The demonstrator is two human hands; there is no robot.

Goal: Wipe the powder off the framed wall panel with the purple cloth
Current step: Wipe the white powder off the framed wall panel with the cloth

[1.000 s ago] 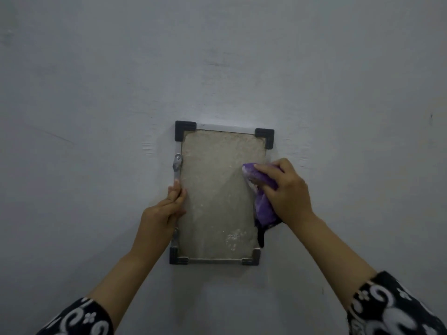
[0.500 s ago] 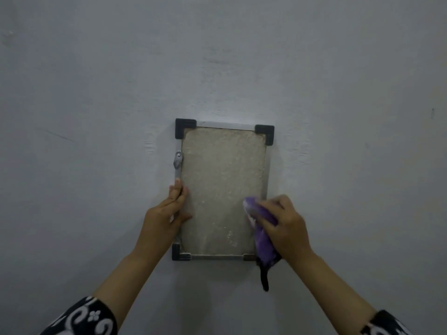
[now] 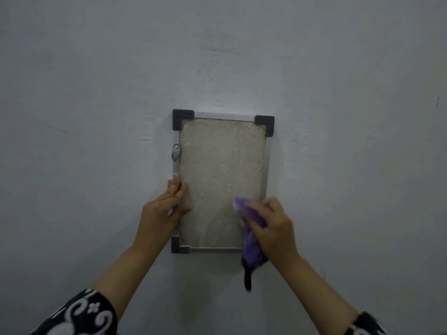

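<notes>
The framed wall panel (image 3: pixel 221 182) hangs upright on a pale grey wall (image 3: pixel 338 117), a tall rectangle with a thin metal frame and black corner pieces; the upper two and the lower left one show, while the lower right corner is hidden. Its face is coated with pale, grainy powder (image 3: pixel 217 153) over nearly the whole surface. The purple cloth (image 3: pixel 251 238) is bunched against the panel's lower right part, its top edge on the powdered face and its lower part hanging past the bottom frame rail, where a dark tail dangles against the wall. The right hand (image 3: pixel 273 228) grips the cloth with fingers curled over it, pressing it to the panel — the hand and cloth are slightly blurred, so the exact fingertip positions are hard to tell. The left hand (image 3: pixel 162 213) rests on the panel's left frame rail, fingers fairly straight and pointing up along the rail, the thumb spread across onto the powdered face; it holds nothing loose. Above those fingers a small metal clip (image 3: pixel 175 152) with a screw sits on the left rail. Both forearms reach up from the bottom edge, each ending in a black sleeve with a white swirl pattern — left sleeve (image 3: pixel 79 315), right sleeve (image 3: pixel 365 326).
</notes>
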